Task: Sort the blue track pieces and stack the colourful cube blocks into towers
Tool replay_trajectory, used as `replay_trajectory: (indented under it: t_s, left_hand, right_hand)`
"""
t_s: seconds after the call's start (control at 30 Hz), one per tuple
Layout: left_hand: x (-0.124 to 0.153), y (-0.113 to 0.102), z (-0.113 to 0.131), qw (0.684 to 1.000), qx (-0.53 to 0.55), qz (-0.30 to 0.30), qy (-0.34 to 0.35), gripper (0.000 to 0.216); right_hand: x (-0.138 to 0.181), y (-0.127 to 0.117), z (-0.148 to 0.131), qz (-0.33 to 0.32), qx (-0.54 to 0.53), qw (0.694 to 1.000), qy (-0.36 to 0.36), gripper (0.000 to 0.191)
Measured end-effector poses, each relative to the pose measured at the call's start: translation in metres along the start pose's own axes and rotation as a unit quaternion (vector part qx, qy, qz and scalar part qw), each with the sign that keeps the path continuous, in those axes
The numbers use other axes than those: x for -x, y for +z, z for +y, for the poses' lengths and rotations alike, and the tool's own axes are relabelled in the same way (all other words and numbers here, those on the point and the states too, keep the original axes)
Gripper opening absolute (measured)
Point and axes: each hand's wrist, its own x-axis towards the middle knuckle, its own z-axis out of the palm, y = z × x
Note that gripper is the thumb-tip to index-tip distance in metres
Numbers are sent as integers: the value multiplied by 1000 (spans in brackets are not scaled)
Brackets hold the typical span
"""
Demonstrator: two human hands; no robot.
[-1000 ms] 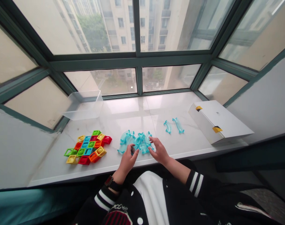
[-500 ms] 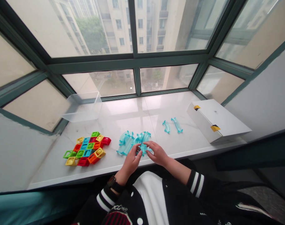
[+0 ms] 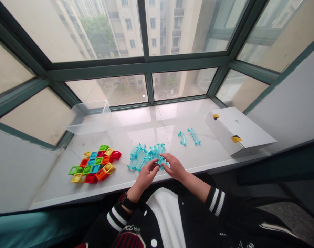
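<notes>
My left hand (image 3: 147,174) is closed, its fingertips pinching a thin dark strip (image 3: 158,151) that stands nearly upright; its exact kind is too fine to make out. My right hand (image 3: 174,167) is close beside it, fingers apart, with the fingertips near the strip; whether they touch it I cannot tell. Behind and below the hands lies a pile of clear blue toy track pieces (image 3: 139,159), partly covered by my fingers. Farther right, a curved track piece (image 3: 182,138) and a longer track piece (image 3: 194,136) lie apart on the white sill.
Coloured plastic blocks (image 3: 95,168) in red, yellow, green, blue and orange lie joined at the left. A clear plastic bin (image 3: 88,128) stands behind them. At the right is a white box (image 3: 239,129) with yellow-black tabs. The white sill (image 3: 136,124) runs along the window.
The thin strip has turned from a slant to nearly upright. My left hand has shifted slightly right, closer to my right hand. The pieces on the sill lie as before.
</notes>
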Motion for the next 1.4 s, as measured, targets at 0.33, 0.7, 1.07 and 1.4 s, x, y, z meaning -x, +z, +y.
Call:
replay_trajectory:
  t_s: [0.33, 0.7, 1.07, 1.4]
  left_hand:
    - [-47, 24, 3, 990, 125, 9, -64, 60]
    - [-85, 67, 11, 992, 91, -10, -87, 61]
    - [-110, 85, -1, 957, 203, 0, -207, 88]
    - [-117, 91, 0, 945, 233, 9, -228, 102]
  right_hand:
    - [9, -6, 13, 78, -37, 995, 47, 34]
    - [1, -26, 67, 162, 25, 977, 135, 32]
    - [-31, -7, 112, 50, 131, 961, 239, 41]
    - [-20, -3, 125, 84, 110, 962, 237, 54]
